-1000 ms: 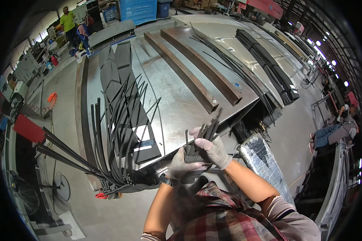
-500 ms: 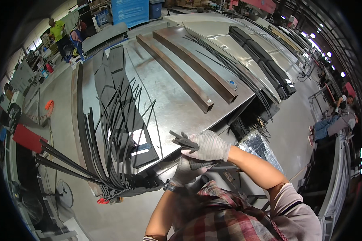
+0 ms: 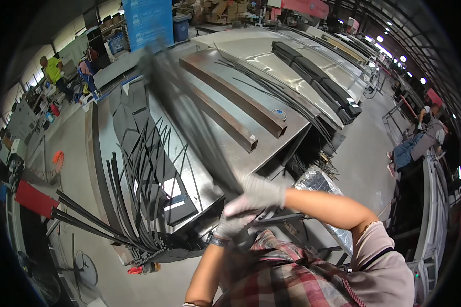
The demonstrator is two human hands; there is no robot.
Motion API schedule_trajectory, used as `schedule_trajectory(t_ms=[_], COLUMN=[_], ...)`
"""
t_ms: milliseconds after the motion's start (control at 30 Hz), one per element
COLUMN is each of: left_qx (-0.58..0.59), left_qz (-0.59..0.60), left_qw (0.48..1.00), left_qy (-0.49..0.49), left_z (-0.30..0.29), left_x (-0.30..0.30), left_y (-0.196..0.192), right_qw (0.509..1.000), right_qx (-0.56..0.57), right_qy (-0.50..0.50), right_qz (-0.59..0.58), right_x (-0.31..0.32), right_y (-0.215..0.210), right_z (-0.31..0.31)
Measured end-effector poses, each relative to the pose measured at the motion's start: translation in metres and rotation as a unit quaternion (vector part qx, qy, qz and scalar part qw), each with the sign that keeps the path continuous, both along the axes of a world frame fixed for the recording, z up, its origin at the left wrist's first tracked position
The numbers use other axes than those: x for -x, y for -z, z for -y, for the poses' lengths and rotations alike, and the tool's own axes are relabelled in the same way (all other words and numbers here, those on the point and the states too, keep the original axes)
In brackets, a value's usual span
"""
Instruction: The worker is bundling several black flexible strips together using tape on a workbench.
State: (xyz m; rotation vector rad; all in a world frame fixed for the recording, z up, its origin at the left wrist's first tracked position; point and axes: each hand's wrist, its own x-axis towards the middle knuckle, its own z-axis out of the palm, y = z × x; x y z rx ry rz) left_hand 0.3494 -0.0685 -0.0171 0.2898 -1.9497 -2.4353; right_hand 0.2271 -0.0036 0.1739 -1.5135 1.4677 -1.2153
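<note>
Under the chin, both gloved hands are gripping one bundle of long, thin black metal strips (image 3: 189, 117). The left hand (image 3: 230, 225) is clenching around the bundle's near end, just below the right hand (image 3: 256, 194), which is clamping the strips a little higher. Beyond the fingers the bundle is rising blurred and slanting away leftward over the grey steel workbench (image 3: 271, 66). Keeping both fists tight and close together would probably be helping stop the whippy strips from fanning apart.

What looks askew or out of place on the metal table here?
The thin black strips lie fanned and crossing, not stacked, their ends overhanging the table edge. The bundle in both gloved hands, right hand and left hand, is motion-blurred.
</note>
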Motion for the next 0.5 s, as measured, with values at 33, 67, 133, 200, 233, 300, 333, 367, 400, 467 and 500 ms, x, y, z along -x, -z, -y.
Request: schedule_trajectory(t_ms=[33,67,133,200,233,300,333,367,400,467,500], left_qx=[0.266,0.337,0.279,0.101,0.141,0.135,0.142,0.145,0.151,0.14,0.142], left_qz=[-0.187,-0.149,-0.107,-0.1,-0.132,-0.122,-0.125,-0.126,-0.118,-0.127,-0.134], left_qw=[0.946,0.929,0.953,0.984,0.972,0.972,0.969,0.97,0.967,0.963,0.964], left_qy=[-0.009,-0.023,-0.058,-0.103,-0.134,-0.148,-0.157,-0.15,-0.167,-0.194,-0.182], left_z=[0.006,0.006,0.004,0.006,0.008,0.011,0.008,0.006,0.008,0.012,0.009], left_x=[-0.002,0.0,0.004,0.006,0.008,0.0,0.0,0.004,0.001,0.006,0.015], left_y=[0.055,0.048,0.02,0.021,0.021,0.032,0.028,0.027,0.029,0.037,0.026], right_qw=[0.997,0.988,0.985,0.995,0.994,0.997,0.995,0.995,0.998,0.962,0.887], right_qx=[-0.067,-0.132,-0.157,-0.065,-0.049,-0.041,-0.022,0.045,-0.006,0.107,0.255], right_qy=[-0.019,0.002,0.037,0.058,0.074,0.063,0.077,0.026,0.04,0.012,-0.035], right_qz=[-0.045,-0.084,-0.066,-0.039,-0.057,-0.001,0.061,0.088,-0.04,-0.252,-0.383], right_x=[-0.008,-0.013,-0.007,-0.004,0.003,-0.004,-0.008,-0.003,-0.001,0.009,0.031], right_y=[0.022,0.033,0.042,0.032,0.022,-0.065,-0.107,-0.14,-0.185,-0.241,-0.268], right_z=[-0.005,-0.006,0.0,0.008,0.01,0.023,0.027,0.033,0.038,0.053,0.058])
